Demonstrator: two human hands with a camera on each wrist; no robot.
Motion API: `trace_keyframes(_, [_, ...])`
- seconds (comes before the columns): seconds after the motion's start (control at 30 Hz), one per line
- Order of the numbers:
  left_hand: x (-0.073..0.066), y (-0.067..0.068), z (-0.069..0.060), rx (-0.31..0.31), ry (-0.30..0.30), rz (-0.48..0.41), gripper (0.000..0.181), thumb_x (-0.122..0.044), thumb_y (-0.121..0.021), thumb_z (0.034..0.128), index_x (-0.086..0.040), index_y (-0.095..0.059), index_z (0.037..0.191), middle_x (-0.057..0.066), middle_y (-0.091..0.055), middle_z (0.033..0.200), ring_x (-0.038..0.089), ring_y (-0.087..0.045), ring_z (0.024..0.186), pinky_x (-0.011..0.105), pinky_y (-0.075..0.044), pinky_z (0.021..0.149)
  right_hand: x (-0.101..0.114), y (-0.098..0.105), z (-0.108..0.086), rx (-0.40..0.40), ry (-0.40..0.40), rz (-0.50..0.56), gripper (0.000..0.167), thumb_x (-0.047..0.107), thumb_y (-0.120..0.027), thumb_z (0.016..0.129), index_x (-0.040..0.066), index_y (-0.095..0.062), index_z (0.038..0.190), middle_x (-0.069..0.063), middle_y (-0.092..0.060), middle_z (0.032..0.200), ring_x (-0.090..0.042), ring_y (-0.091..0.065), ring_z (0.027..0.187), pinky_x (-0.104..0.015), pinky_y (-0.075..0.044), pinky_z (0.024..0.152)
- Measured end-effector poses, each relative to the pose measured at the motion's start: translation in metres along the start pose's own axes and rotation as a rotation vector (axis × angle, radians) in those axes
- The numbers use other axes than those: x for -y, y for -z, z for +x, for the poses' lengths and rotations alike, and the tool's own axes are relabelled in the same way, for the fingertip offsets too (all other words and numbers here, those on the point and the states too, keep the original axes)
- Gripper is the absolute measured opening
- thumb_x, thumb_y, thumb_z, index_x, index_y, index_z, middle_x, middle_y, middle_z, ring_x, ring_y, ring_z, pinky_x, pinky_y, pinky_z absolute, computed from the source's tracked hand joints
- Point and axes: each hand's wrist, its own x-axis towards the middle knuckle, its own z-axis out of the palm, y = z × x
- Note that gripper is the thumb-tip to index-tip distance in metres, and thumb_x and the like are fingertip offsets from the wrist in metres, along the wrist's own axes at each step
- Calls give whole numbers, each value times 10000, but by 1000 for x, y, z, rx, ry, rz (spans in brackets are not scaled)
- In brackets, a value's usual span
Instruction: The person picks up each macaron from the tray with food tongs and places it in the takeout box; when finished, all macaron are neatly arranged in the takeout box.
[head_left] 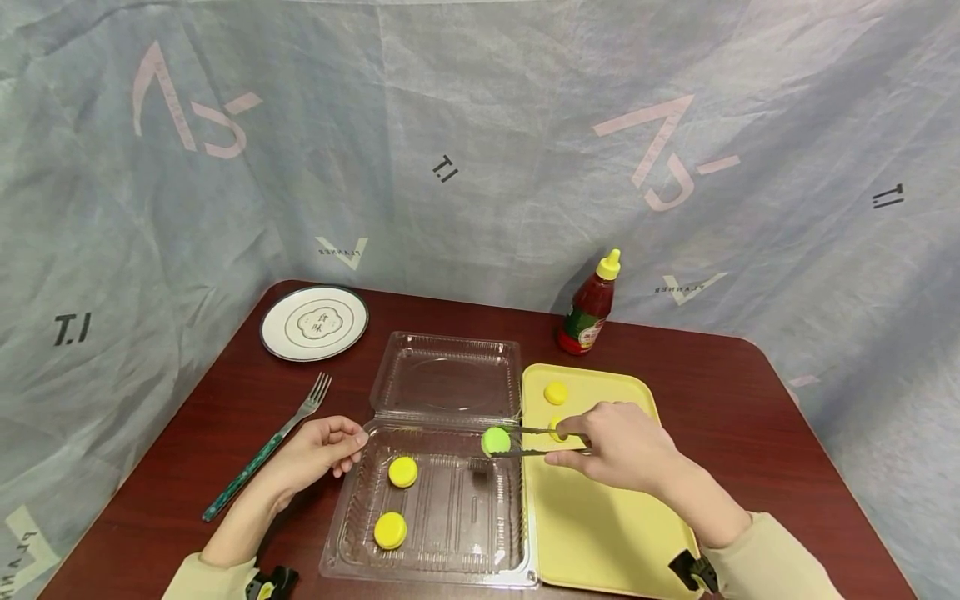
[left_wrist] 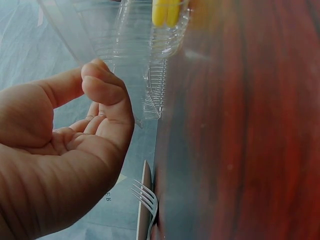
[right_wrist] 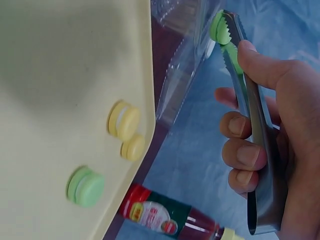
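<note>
Metal tongs (head_left: pixel 536 452) (right_wrist: pixel 257 145) are held in my right hand (head_left: pixel 626 446) (right_wrist: pixel 295 115), and their tips pinch a green macaron (head_left: pixel 496 442) (right_wrist: pixel 220 27) over the right side of the clear plastic container (head_left: pixel 450 575). Two yellow macarons (head_left: pixel 402 472) (head_left: pixel 391 530) lie in its left part. At the container's upper left corner, my left hand (head_left: pixel 318 454) (left_wrist: pixel 75 135) pinches the rim between thumb and forefinger. The yellow tray (head_left: pixel 600 533) (right_wrist: pixel 55 65), right beside the container, bears two yellow macarons (head_left: pixel 556 393) and, in the right wrist view, another green macaron (right_wrist: pixel 86 187).
The container's lid (head_left: pixel 450 379) lies folded back behind it. A red sauce bottle (head_left: pixel 588 312) (right_wrist: pixel 160 215) stands behind the tray. At the left are a white plate (head_left: pixel 285 329) and a fork (head_left: pixel 262 454) (left_wrist: pixel 150 200). Grey cloth (head_left: pixel 480 125) hangs around the table.
</note>
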Motion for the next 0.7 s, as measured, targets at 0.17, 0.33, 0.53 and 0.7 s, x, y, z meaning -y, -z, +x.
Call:
trace_keyframes(0.17, [1, 0, 0, -4, 5, -6, 235, -102, -598, 1000, 120, -563, 1068, 73, -596, 779, 117, -544, 641, 230, -490, 576, 8, -7, 9, 29, 7, 2, 288, 553, -722, 856, 310, -618, 741, 219, -191, 514, 18, -257, 473, -242, -322, 452])
trace_keyframes(0.33, [0, 0, -1, -5, 6, -5, 233, -105, -600, 999, 116, -562, 1064, 70, -594, 777, 116, -543, 640, 227, -489, 576, 16, -15, 17, 45, 21, 3, 288, 557, -726, 848, 280, -683, 782, 213, -262, 501, 10, -291, 456, -256, -364, 459])
trace_keyframes(0.53, [0, 0, -1, -8, 17, -9, 234, -115, -602, 1000, 106, -563, 1067, 67, -594, 776, 118, -539, 639, 229, -486, 575, 25, -22, 26, 56, 53, -2, 337, 562, -718, 853, 229, -768, 864, 191, -501, 540, 0, -370, 457, -283, -412, 477])
trace_keyframes(0.7, [-1, -1, 0, -11, 22, -9, 234, -123, -606, 1000, 99, -566, 1063, 63, -592, 775, 119, -538, 641, 229, -479, 575, 31, -28, 32, 64, 72, -21, 364, 572, -706, 859, 212, -761, 858, 177, -401, 489, -15, -371, 461, -281, -395, 456])
